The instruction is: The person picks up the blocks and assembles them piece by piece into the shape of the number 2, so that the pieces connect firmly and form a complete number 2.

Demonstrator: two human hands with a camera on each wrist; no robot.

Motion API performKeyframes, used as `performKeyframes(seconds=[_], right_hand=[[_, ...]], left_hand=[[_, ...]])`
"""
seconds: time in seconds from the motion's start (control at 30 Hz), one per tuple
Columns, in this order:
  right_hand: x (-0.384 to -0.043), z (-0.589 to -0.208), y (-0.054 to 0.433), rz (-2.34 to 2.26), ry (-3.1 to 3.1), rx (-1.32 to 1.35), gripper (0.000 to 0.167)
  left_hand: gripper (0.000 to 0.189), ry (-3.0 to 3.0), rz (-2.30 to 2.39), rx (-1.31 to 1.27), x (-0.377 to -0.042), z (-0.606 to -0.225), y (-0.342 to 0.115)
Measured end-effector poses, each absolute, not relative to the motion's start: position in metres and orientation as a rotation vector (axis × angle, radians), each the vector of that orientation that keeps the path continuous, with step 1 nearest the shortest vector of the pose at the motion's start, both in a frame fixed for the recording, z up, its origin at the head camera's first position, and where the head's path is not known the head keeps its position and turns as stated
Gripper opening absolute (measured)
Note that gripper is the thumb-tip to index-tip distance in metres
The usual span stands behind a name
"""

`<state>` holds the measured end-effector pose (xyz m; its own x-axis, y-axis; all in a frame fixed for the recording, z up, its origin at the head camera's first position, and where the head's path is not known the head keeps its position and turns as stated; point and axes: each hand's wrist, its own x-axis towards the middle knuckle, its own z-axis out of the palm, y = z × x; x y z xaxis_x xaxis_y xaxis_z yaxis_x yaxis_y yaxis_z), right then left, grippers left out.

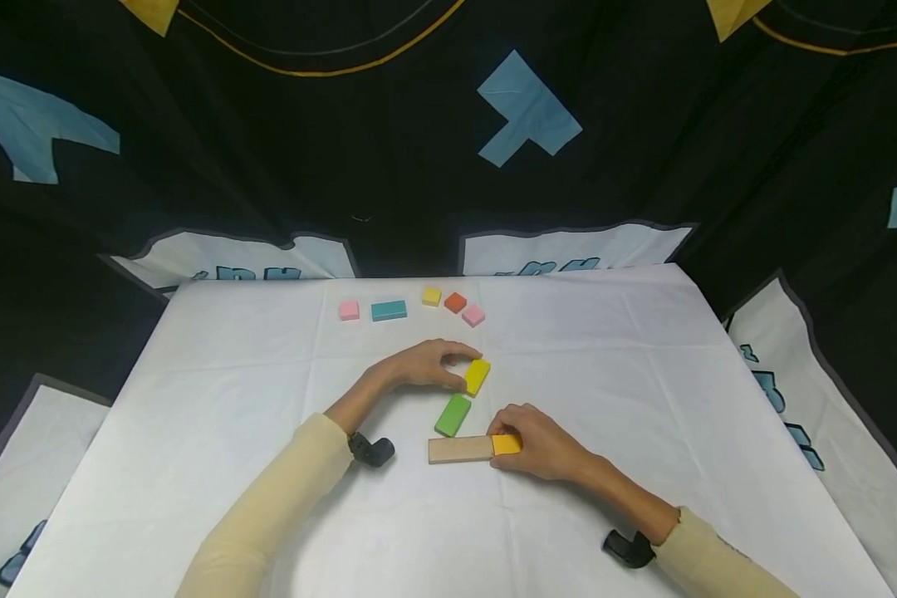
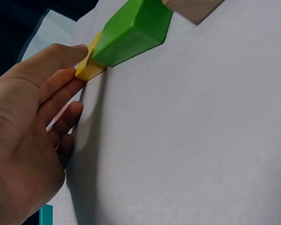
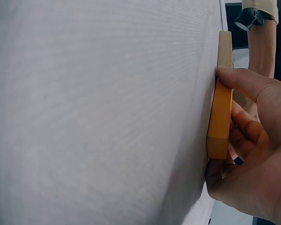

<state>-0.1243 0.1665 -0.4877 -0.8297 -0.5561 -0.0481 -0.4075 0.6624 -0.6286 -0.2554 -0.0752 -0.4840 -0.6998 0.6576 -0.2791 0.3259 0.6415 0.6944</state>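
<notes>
My left hand [image 1: 422, 364] pinches a yellow block [image 1: 478, 376] by its ends, between thumb and forefinger. That yellow block [image 2: 90, 69] meets the end of a green block [image 2: 131, 33] in the left wrist view. The green block [image 1: 453, 415] slants down towards a plain wooden block [image 1: 459, 450]. My right hand [image 1: 541, 444] holds an orange-yellow block [image 1: 507, 444] lying end to end with the wooden one. In the right wrist view the thumb lies by the seam between the orange-yellow block [image 3: 219, 117] and the wooden block [image 3: 225, 49]; the other fingers are partly hidden.
At the table's far side lie a pink block [image 1: 349, 311], a teal block [image 1: 389, 311], a small yellow block [image 1: 431, 296], an orange-red block [image 1: 455, 302] and another pink block [image 1: 473, 316]. White cloth covers the table [image 1: 217, 399]; a dark curtain [image 1: 389, 183] hangs behind.
</notes>
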Motion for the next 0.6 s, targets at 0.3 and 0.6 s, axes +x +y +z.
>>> performKeyframes(seconds=[0.3,0.6], right_hand=[[-0.1243,-0.4885,0.1667,-0.918,2.637,-0.779,0.026],[-0.1247,-0.4878,0.1665,-0.912,2.639,-0.780,0.025]], left_hand=[[0.052,2.347,0.839,0.721,-0.2526,-0.4841,-0.0770],[0.050,2.339,0.842,0.728,-0.2500,-0.4814,-0.0777]])
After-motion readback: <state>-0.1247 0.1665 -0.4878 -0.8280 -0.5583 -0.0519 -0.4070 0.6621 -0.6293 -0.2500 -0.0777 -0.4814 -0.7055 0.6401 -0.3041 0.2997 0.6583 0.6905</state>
